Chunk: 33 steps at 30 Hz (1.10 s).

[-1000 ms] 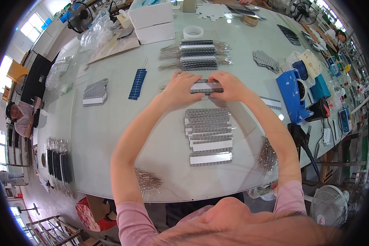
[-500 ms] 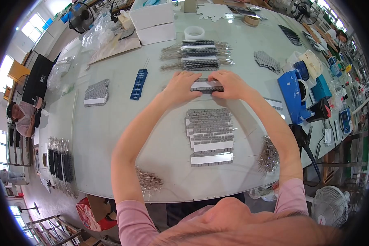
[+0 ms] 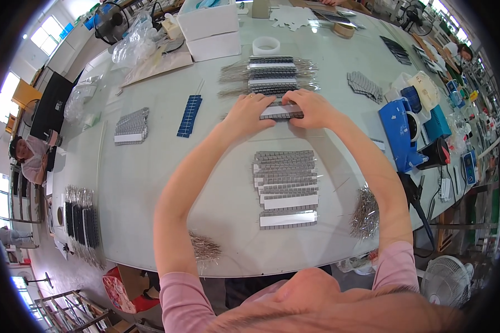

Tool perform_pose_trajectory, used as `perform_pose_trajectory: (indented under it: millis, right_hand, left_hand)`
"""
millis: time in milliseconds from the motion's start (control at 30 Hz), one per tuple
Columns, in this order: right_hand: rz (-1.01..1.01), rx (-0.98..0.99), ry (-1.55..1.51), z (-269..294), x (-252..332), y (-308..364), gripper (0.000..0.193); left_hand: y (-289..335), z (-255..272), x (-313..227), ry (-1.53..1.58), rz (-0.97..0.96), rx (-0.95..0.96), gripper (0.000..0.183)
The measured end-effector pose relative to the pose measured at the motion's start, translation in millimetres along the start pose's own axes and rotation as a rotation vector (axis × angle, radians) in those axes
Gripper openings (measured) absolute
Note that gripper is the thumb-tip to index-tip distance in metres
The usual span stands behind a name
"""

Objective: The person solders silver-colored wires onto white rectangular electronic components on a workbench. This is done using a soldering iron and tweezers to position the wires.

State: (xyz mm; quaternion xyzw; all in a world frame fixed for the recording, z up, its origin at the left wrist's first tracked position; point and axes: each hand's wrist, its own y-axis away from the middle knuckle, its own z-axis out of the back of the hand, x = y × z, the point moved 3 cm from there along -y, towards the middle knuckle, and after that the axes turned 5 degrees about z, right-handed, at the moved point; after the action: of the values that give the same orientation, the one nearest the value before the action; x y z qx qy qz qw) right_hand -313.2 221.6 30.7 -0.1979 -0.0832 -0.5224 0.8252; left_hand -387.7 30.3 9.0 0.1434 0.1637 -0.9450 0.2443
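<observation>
My left hand and my right hand grip the two ends of a grey segmented strip with a white band along it. Fingers lie over its far edge and thumbs along its near edge. Just beyond it is a row of dark segmented strips, with thin wires fanning out on both sides. Closer to me lies a column of overlapping grey strips with white bands; the nearest strip lies slightly apart. Fingertips partly hide the held strip's ends.
Blue strips and a grey strip pile lie left. Wire bundles rest near the front edge. A tape roll and white boxes stand at the back. A blue tape dispenser stands right.
Both hands and the held strip have shifted slightly away from me, closer to the wired dark strips. The grip looks the same. The view has tilted a little.
</observation>
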Motion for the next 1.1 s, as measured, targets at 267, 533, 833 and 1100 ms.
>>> perform_pose_trajectory:
  millis: [267, 533, 833, 1100]
  right_hand:
    - [-0.026, 0.052, -0.058, 0.9, -3.9, 0.3, 0.043]
    - [-0.072, 0.056, -0.135, 1.1, -6.7, 0.4, 0.046]
    - [-0.074, 0.058, -0.091, 2.8, -11.0, 10.7, 0.052]
    - [-0.088, -0.002, -0.146, 3.6, -13.2, 13.8, 0.054]
  left_hand:
    - [5.0, 5.3, 6.3, 0.063, 0.001, 0.008, 0.063]
    - [2.5, 8.3, 7.9, 0.138, 0.066, 0.035, 0.063]
    - [15.1, 18.4, 14.5, 0.227, 0.152, 0.079, 0.066]
    - [20.1, 20.6, 19.0, 0.305, 0.213, 0.063, 0.067]
